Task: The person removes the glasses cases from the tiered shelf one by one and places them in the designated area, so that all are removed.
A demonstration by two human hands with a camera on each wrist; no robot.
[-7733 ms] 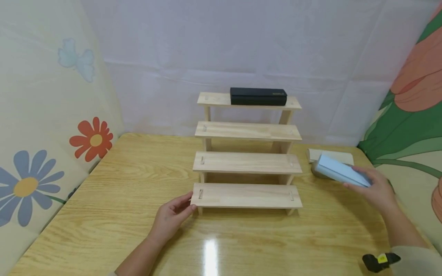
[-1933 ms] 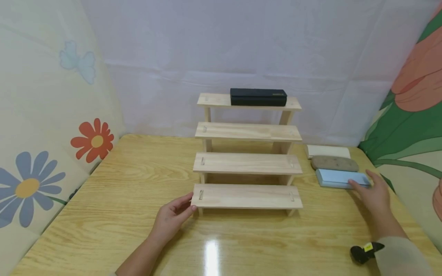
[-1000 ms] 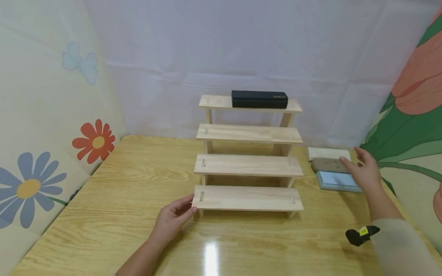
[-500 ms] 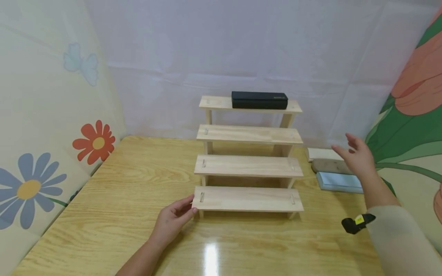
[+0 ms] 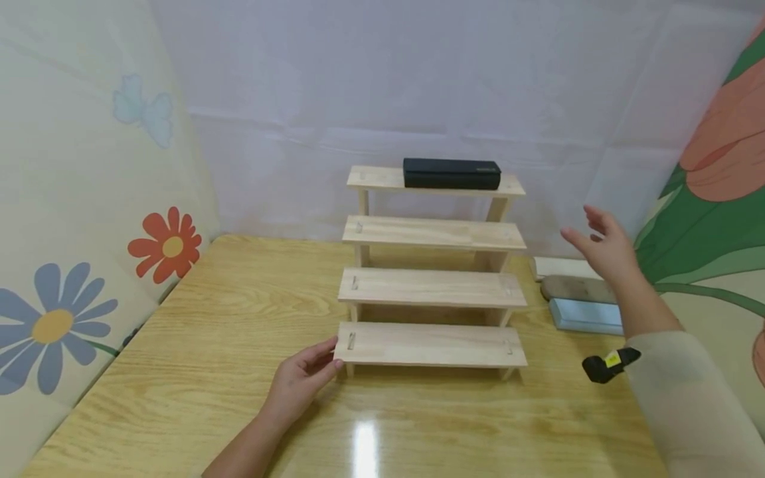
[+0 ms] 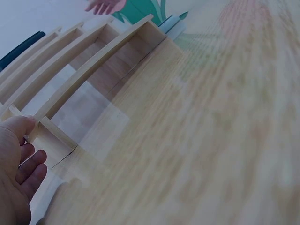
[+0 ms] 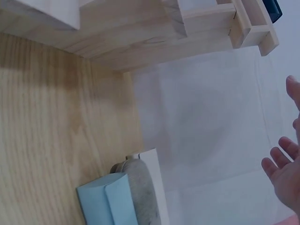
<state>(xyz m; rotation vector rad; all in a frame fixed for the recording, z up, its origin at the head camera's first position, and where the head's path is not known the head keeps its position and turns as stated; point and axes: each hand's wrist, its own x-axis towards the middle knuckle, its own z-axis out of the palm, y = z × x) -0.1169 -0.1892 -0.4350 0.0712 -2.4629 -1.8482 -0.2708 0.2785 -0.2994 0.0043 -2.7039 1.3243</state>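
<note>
A four-tier stepped wooden shelf (image 5: 433,344) stands on the wood-grain table. My left hand (image 5: 299,382) holds the left end of its lowest board, thumb at the front corner; in the left wrist view the other fingers (image 6: 33,176) are loosely curled beside it. On the top tier lies a black glasses case (image 5: 451,174), right of the middle. My right hand (image 5: 606,245) is raised in the air right of the shelf, fingers apart and holding nothing. Below it a light blue glasses case (image 5: 582,315) lies on the table, partly hidden by the forearm.
Behind the blue case lie a grey-brown rounded case (image 5: 570,288) and a white case (image 5: 558,267), side by side. A white cloth (image 5: 299,79) hangs behind the table. Flower-printed cloths (image 5: 54,199) stand at both sides.
The right hand earlier carried the light blue case, set it in front of the grey-brown one and let go. It then rose up and leftward. The left hand has stayed at the shelf.
</note>
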